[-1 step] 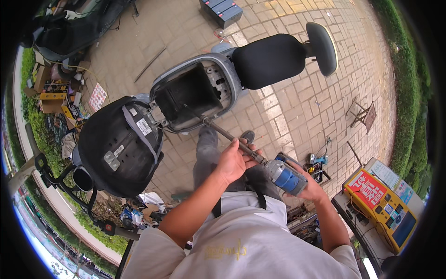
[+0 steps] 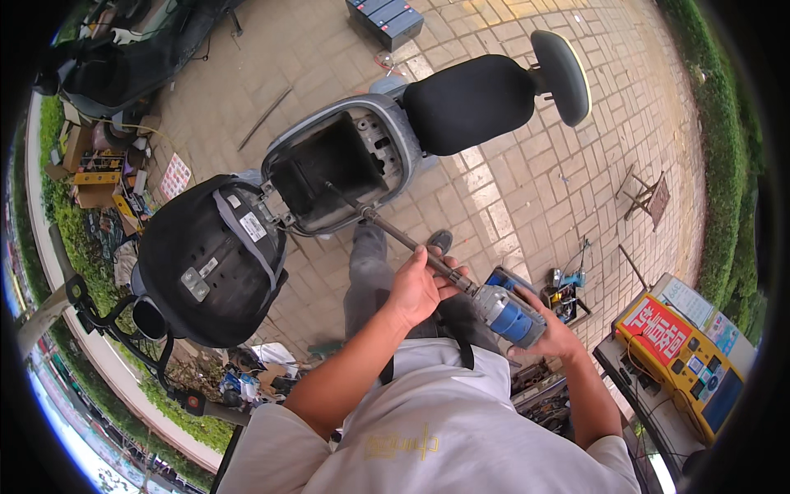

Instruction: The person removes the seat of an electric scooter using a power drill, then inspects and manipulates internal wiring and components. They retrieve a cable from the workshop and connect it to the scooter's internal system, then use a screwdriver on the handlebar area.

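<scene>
A long metal shaft [image 2: 396, 231] runs diagonally from inside the scooter's open under-seat compartment [image 2: 392, 123] to a blue-and-grey power tool [image 2: 512, 317]. My left hand [image 2: 418, 288] is closed on the shaft just short of the tool, fingers curled round it. My right hand [image 2: 550, 332] grips the tool's body from the right side. The shaft's far end lies in the dark compartment, where its exact contact is unclear. The raised seat [image 2: 206, 272], underside up, is left of the compartment; a black cushion [image 2: 467, 105] is right of it.
Dark battery blocks [image 2: 387, 25] sit at the top, near another scooter [image 2: 132, 62]. A folding stool [image 2: 654, 202] stands on the paving at right, above a yellow device [image 2: 675, 362]. Cardboard boxes [image 2: 90, 156] pile at left; tools [image 2: 564, 288] lie beyond my right hand.
The power tool and my right hand have shifted slightly to the right in the picture. The surrounding scene sits a little differently as the view moves; both grips look the same.
</scene>
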A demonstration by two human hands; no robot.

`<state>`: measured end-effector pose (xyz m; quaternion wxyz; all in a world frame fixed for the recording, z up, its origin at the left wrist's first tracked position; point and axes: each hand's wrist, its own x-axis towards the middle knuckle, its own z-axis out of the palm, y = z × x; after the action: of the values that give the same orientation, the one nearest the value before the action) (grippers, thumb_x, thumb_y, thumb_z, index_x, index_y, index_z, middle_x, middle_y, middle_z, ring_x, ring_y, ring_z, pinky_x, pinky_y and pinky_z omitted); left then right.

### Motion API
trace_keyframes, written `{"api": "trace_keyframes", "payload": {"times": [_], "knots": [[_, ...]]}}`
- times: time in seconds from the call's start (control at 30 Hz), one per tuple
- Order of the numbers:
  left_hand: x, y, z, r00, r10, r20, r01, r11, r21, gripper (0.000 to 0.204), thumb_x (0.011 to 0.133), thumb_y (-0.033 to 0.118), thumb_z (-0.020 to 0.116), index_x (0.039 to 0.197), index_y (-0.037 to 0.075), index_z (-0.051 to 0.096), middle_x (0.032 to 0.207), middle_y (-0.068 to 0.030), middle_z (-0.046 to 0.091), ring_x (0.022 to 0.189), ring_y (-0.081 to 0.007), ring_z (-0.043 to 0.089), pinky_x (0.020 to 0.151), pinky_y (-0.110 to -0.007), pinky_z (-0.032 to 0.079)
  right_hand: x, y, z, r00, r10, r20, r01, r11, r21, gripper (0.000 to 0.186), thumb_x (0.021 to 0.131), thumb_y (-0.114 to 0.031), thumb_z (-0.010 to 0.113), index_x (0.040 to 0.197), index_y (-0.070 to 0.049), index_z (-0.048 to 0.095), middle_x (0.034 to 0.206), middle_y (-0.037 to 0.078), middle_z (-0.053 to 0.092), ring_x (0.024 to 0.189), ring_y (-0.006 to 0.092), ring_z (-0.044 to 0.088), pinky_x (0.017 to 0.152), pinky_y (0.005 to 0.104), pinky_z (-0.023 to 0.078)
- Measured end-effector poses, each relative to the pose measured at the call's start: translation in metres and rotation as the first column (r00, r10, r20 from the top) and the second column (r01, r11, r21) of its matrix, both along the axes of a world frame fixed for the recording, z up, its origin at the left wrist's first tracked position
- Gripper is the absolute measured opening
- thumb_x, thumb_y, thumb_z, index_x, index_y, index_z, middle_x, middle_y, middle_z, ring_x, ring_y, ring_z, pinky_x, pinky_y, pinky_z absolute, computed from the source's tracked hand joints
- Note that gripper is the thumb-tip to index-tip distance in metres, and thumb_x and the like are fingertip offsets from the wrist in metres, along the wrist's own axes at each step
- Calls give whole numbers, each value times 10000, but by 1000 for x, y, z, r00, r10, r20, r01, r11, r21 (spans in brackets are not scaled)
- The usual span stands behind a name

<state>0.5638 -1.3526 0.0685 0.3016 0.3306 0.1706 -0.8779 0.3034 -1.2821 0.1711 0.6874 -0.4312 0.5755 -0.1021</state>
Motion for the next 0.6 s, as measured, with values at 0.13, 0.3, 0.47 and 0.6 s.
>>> {"api": "trace_keyframes", "payload": {"times": [0.13, 0.3, 0.47, 0.6], "knots": [[-60, 23, 19, 993, -61, 105, 64, 998, -27, 321, 972, 423, 380, 1018, 131, 506, 964, -94, 596, 1038, -351, 589, 858, -519, 487, -51, 51, 24, 985, -175, -5, 174, 981, -85, 1119, 473, -289, 918, 1376, -10, 319, 1330, 179, 431, 1266, 311, 396, 1083, 411, 270], [-138, 56, 20, 945, -164, 284, 213, 965, -152, 314, 982, 401, 376, 1076, 106, 427, 965, -125, 588, 1014, -326, 601, 875, -500, 488, -44, 52, -4, 736, -44, -676, -213, 932, -293, 791, 528, -286, 838, 1199, -36, 502, 1094, 154, 551, 1016, 345, 527, 859, 411, 443], [-185, 94, -25, 877, -337, 343, 451, 825, -342, 312, 990, 370, 378, 1128, 92, 401, 1099, -158, 576, 1098, -287, 560, 935, -444, 456, -63, 117, -88, 737, -275, -618, 100, 948, -302, 579, 571, -156, 779, 1084, -40, 537, 997, 142, 576, 956, 344, 535, 841, 424, 438], [-186, 107, -85, 628, -566, 535, 778, 476, -410, 589, 976, 356, 437, 1418, 39, 209, 1440, -200, 286, 1355, -287, 258, 1105, -392, 206, -70, 165, -171, 648, -483, -588, 328, 875, -357, 518, 593, -132, 763, 1051, -34, 540, 989, 163, 571, 952, 353, 528, 830, 420, 437]]}}
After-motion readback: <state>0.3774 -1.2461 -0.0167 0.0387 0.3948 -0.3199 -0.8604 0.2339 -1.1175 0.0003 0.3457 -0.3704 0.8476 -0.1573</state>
